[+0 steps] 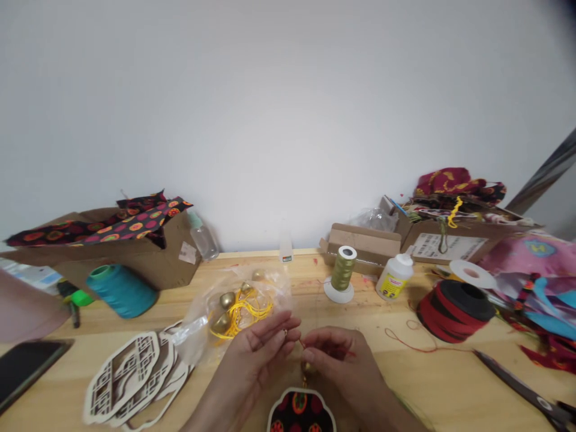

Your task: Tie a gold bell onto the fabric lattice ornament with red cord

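My left hand (262, 358) is closed at the fingertips, where a short bit of the red cord shows at its thumb. Close beside it, my right hand (342, 359) pinches the red cord (302, 343), which runs between the two hands. Below the right fingertips hangs a small brass bell (308, 369), partly covered by the thumb. Under the bell is a scalloped pendant (300, 403) with a pale rim and black fabric printed in red and orange; the bottom of the frame cuts it off.
A plastic bag (198, 321) holds brass bells and yellow cord. Pale cut-out frames (128, 375) lie left. Behind stand green thread (344, 270) and a glue bottle (395, 277). Right are a red ribbon spool (445, 315) and scissors (513, 381). Blue thread (120, 291) leans by a box (173, 264).
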`<state>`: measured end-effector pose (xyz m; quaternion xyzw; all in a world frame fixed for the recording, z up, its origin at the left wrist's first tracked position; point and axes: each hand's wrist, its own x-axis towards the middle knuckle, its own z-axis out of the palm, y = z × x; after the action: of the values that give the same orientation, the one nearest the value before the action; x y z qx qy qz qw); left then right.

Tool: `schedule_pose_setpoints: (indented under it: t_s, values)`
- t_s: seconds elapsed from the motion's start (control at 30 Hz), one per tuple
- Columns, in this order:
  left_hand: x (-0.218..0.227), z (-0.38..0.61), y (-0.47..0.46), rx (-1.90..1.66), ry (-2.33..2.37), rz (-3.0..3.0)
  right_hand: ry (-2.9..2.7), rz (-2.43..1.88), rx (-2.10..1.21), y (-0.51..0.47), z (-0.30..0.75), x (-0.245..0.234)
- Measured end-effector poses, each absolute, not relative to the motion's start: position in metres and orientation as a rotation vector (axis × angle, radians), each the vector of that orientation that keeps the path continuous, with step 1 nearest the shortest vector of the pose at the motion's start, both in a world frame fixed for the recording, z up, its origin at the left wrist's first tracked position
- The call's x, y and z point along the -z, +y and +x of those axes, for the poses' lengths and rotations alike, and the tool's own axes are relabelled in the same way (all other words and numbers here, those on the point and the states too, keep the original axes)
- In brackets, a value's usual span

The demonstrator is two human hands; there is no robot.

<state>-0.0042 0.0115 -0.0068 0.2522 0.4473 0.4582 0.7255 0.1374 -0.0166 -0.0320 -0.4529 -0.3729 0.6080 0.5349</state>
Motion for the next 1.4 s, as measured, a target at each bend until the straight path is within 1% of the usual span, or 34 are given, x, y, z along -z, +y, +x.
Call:
schedule_pose_setpoints:
  t_s: [0.17, 0.4, 0.7, 0.93, 1.13, 1.27, 1.4]
  values:
    - [0.013, -0.01, 0.014, -1.026, 0.959, 0.584, -0.842, -1.085, -1.449, -0.017, 0.137, 0.031]
    - [0.013, -0.005, 0.007, -0.825, 0.849, 0.462, -0.947, -1.029, -1.431, -0.015, 0.138, 0.034]
    - [0.013, 0.004, 0.003, -0.952, 0.871, 0.665, -1.037, -1.109, -1.395, -0.021, 0.136, 0.037]
    - [0.014, 0.006, -0.002, -0.978, 0.977, 0.87, -1.12, -1.041, -1.452, -0.022, 0.137, 0.032]
    - [0.014, 0.007, 0.0, -1.065, 1.002, 0.984, -1.137, -1.056, -1.424, -0.02, 0.136, 0.03]
    - [0.015, 0.002, 0.005, -1.121, 1.0, 0.853, -1.109, -1.092, -1.412, -0.019, 0.135, 0.029]
    - [0.014, -0.003, 0.011, -1.129, 0.877, 0.659, -1.064, -1.112, -1.421, -0.018, 0.135, 0.026]
